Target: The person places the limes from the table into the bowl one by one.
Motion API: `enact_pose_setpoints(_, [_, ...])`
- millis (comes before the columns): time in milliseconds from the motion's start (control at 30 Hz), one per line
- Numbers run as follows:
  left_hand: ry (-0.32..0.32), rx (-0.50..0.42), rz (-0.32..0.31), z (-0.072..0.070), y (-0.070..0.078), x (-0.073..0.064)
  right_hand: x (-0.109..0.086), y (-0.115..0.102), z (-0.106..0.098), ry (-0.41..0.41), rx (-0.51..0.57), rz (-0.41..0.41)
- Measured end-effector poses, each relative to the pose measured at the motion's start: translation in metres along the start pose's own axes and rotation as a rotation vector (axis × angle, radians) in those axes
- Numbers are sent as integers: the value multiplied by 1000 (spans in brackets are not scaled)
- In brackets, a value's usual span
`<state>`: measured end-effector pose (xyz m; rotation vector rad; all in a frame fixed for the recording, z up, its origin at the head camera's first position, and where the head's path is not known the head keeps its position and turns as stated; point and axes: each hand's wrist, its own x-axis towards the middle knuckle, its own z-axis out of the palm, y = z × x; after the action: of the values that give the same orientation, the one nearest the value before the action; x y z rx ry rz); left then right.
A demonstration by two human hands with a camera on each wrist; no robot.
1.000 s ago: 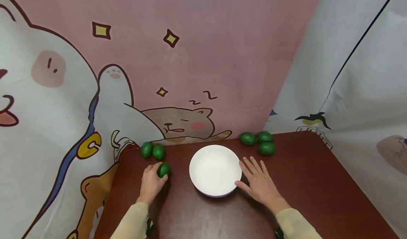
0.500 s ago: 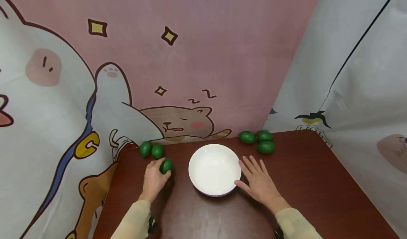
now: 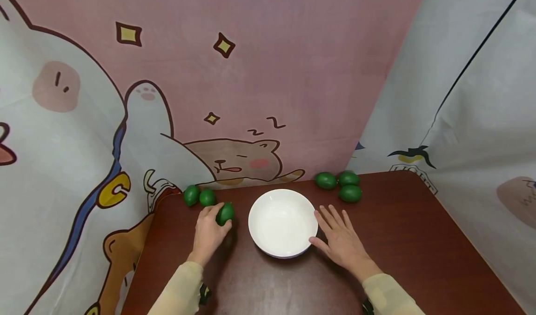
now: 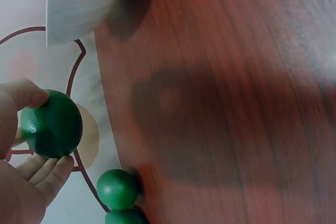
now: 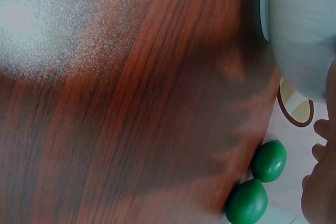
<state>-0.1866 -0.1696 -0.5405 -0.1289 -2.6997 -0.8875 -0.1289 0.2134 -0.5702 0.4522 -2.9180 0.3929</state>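
In the head view my left hand [image 3: 208, 233] pinches a dark green lime [image 3: 225, 214] between thumb and fingers, left of a white bowl [image 3: 283, 226]. The left wrist view shows this lime [image 4: 55, 124] held up off the tabletop, a shadow lying on the wood. My right hand [image 3: 342, 243] spreads its straight fingers at the bowl's right rim, thumb against the edge. Part of that hand [image 5: 321, 182] shows beside the bowl's outer wall [image 5: 299, 30] in the right wrist view.
Two more limes [image 3: 199, 196] lie at the back left of the brown wooden table [image 3: 418, 245]. Another three limes [image 3: 349, 187] sit together at the back right. A cartoon-printed cloth [image 3: 293, 73] hangs close behind the table's far edge.
My left hand has carried the lime a short way right and away from me, toward the bowl. My right hand and the bowl have stayed in place.
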Motion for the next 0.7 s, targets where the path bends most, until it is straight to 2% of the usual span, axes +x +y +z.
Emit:
enact_pose_setpoints(533, [7, -25, 35, -2, 20, -2, -1, 1, 3, -40, -25, 11])
enact_pose_setpoints(700, [16, -29, 64, -1, 26, -4, -1, 1, 3, -38, -42, 10])
